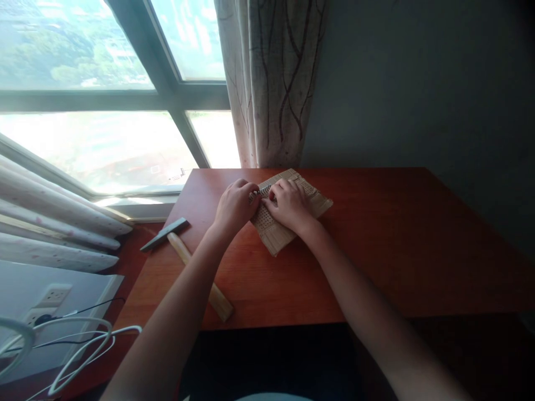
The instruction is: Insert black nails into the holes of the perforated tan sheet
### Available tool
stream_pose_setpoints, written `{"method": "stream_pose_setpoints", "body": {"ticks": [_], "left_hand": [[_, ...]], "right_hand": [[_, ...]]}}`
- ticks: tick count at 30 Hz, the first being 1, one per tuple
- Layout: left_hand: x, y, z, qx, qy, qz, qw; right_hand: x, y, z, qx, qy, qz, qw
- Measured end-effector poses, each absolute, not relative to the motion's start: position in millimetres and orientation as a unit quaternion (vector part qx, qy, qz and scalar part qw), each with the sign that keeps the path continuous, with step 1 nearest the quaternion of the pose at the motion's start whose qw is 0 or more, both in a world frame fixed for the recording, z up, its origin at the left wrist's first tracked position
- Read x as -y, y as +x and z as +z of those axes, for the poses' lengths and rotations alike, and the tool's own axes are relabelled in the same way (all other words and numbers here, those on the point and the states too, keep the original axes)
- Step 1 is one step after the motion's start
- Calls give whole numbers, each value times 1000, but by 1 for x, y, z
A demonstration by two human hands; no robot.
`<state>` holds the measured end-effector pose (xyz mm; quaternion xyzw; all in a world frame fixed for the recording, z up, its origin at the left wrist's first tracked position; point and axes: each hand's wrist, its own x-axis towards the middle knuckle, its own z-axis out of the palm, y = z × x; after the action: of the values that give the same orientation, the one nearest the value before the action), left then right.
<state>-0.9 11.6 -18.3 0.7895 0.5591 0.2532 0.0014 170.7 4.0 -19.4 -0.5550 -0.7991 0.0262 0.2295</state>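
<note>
A piece of tan cardboard [276, 240] with rows of small holes or dots lies at an angle near the table's far edge. My left hand [237, 207] is over its left corner, with thumb and fingertips pinched together. Across from it, my right hand [290, 205] rests on the middle of the cardboard, its fingers curled and thumb close to the forefinger. Between the two hands shows a short dark ridged strip [264, 191], too small to name. Whatever the fingertips hold is mostly hidden.
A hammer [180, 248] with a wooden handle lies left of my left forearm on the reddish wooden table [384, 239]. Its head points toward the window. White cables [83, 323] loop near a wall socket [54, 295] at lower left. A curtain [280, 83] hangs behind the table.
</note>
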Motion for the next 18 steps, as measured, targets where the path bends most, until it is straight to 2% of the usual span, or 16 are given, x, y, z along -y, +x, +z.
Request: {"method": "stream_pose_setpoints", "body": {"ticks": [6, 18], "left_hand": [[-15, -4, -19, -564, 778, 275, 39], [-26, -3, -14, -562, 765, 313, 19]], "right_hand": [[-5, 166, -31, 764, -593, 20, 253], [-19, 161, -33, 789, -596, 59, 136]]}}
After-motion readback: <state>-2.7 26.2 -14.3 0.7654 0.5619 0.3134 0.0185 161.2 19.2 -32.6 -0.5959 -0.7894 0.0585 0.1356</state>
